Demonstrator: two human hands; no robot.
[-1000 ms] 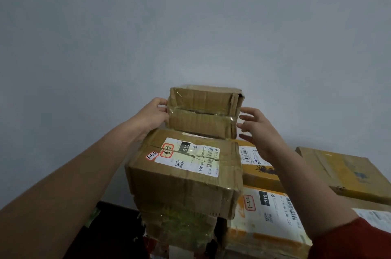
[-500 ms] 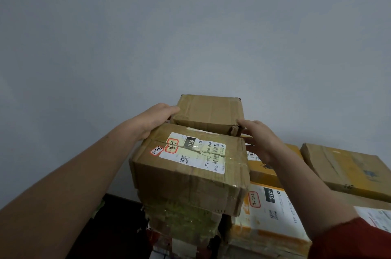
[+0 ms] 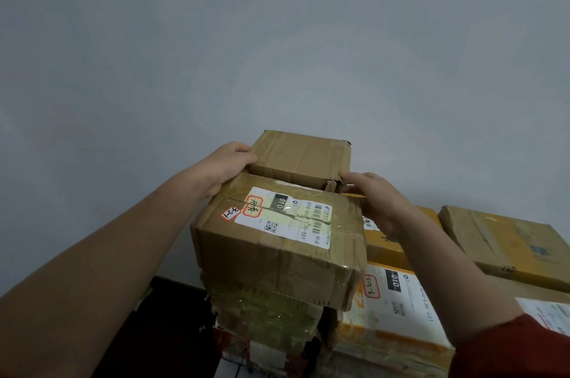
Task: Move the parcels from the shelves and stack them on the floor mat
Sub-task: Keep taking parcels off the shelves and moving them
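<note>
A small plain cardboard parcel (image 3: 300, 158) lies flat on the back of a stack, against the grey wall. My left hand (image 3: 226, 164) grips its left edge, fingers over the top and thumb at the front. My right hand (image 3: 379, 201) touches its torn right front corner with nearly straight fingertips. Under it is a bigger brown parcel (image 3: 277, 257) with a white shipping label. That parcel rests on a parcel wrapped in yellowish tape (image 3: 265, 313).
To the right, a second pile holds a yellow box (image 3: 385, 245) and an orange-and-white labelled parcel (image 3: 398, 306). Further right lies a flat brown parcel (image 3: 505, 242). A dark floor surface (image 3: 160, 334) shows at the lower left of the stack.
The small parcel went from tilted and raised to lying flat on the stack. My right hand, apart from it before, has come up to its right corner. The view has dropped slightly.
</note>
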